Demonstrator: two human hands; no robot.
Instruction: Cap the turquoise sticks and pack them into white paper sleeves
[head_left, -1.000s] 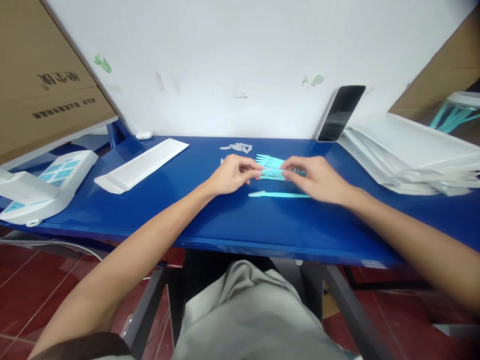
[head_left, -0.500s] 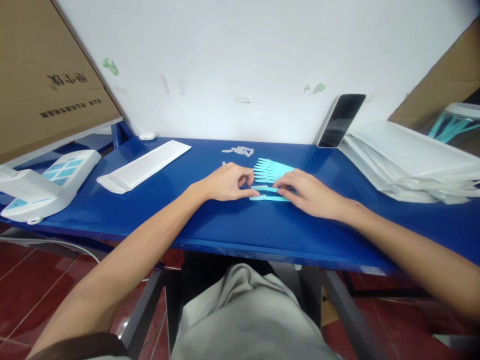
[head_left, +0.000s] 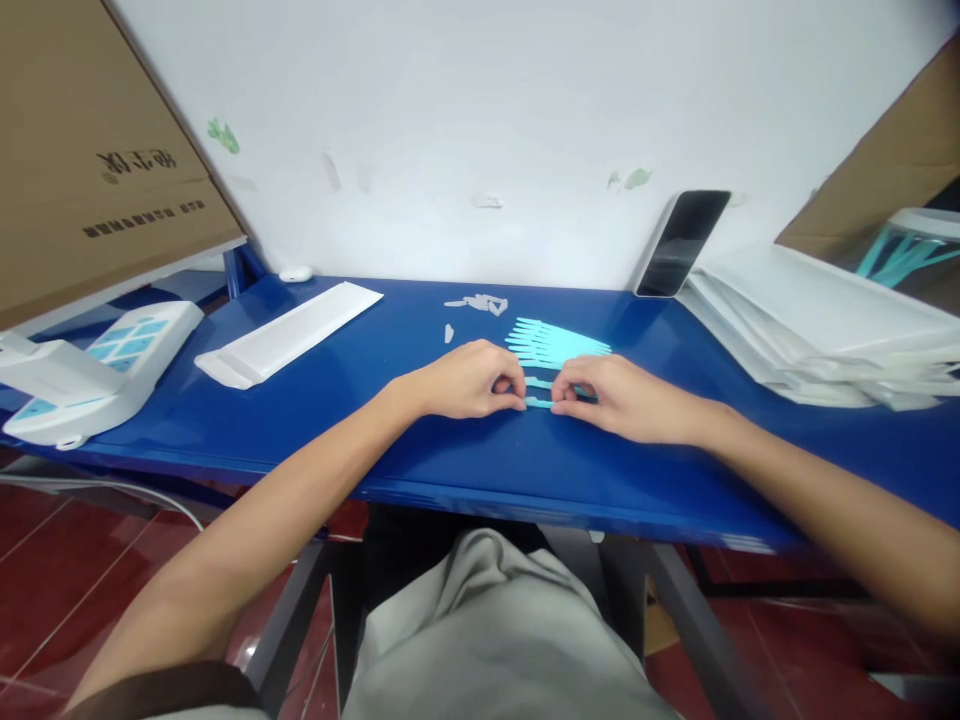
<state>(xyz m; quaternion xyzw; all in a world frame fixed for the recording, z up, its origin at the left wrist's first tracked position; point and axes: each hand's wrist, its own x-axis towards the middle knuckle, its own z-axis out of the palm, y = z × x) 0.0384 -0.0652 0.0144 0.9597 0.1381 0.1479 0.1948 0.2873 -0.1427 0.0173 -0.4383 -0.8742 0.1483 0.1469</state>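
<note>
Turquoise strip [head_left: 537, 402] pinched at both ends between my left hand [head_left: 469, 380] and right hand [head_left: 622, 398]; uneven pull risks snapping it.

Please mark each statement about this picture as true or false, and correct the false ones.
1. Both hands pinch one light blue strip between them. True: the left hand and the right hand hold the strip at its two ends.
2. The table is red. False: the table is blue.
3. A fan of light blue strips lies just behind the hands. True.
4. The phone lies flat on the table. False: it leans against the wall.
5. The white sleeve lies right of the hands. False: it lies to their left.
</note>
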